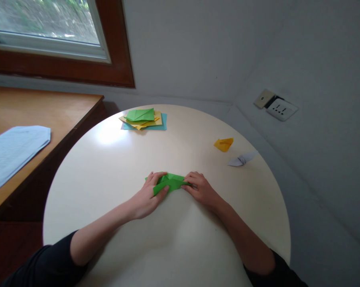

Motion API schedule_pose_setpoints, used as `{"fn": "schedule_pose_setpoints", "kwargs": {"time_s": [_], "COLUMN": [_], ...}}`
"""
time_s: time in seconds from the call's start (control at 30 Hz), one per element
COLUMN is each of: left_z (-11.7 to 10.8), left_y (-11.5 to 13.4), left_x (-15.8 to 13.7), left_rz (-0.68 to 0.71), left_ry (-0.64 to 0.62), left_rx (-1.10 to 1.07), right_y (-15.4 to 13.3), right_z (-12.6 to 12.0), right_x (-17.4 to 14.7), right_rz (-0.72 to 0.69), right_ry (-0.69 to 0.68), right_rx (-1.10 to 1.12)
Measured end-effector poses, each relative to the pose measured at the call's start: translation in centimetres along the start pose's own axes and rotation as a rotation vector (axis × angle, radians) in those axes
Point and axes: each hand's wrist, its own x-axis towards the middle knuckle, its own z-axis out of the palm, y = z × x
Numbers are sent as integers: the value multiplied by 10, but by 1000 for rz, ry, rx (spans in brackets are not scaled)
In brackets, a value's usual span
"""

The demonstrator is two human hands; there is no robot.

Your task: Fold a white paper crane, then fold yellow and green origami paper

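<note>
A partly folded sheet of green paper (174, 182) lies between both hands near the middle of the round white table (105, 167). My left hand (152, 194) holds its left part, with the thumb along the near edge and the fingers over the far side. My right hand (199, 186) pinches the right end of the paper between thumb and fingers. The fingers partly hide both ends of the sheet.
At the table's far side sits a stack of coloured papers (158, 122), green on top. An orange folded paper (224, 144) and a white folded paper (242, 160) lie at the right. Left stands a wooden desk (60, 107) with white sheets (18, 153). Walls border the table behind and right.
</note>
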Motion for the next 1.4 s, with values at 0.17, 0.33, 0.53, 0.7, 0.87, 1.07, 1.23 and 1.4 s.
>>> {"fn": "schedule_pose_setpoints", "kwargs": {"time_s": [0.17,0.33,0.53,0.7,0.87,1.07,1.23,1.4], "left_z": [5,8,4,-5,4,43,47,46], "left_y": [-12,-21,-24,-23,-2,6,5,8], "left_x": [6,11,12,10,5,-5,-8,-9], "left_rz": [-16,-50,-58,-60,178,262,206,190], "left_ry": [135,221,244,304,485,89,23,44], "left_rx": [-81,-70,90,224,521,710,745,754], "right_y": [-3,-2,-1,-5,-5,-5,-6,-1], "right_z": [2,5,11,11,12,14,12,11], "right_x": [3,9,12,13,14,15,13,10], "right_rz": [125,186,144,185,189,173,194,178], "right_ry": [52,53,58,62,71,95,136,214], "right_rx": [78,67,-30,-9,-24,-36,45,148]}}
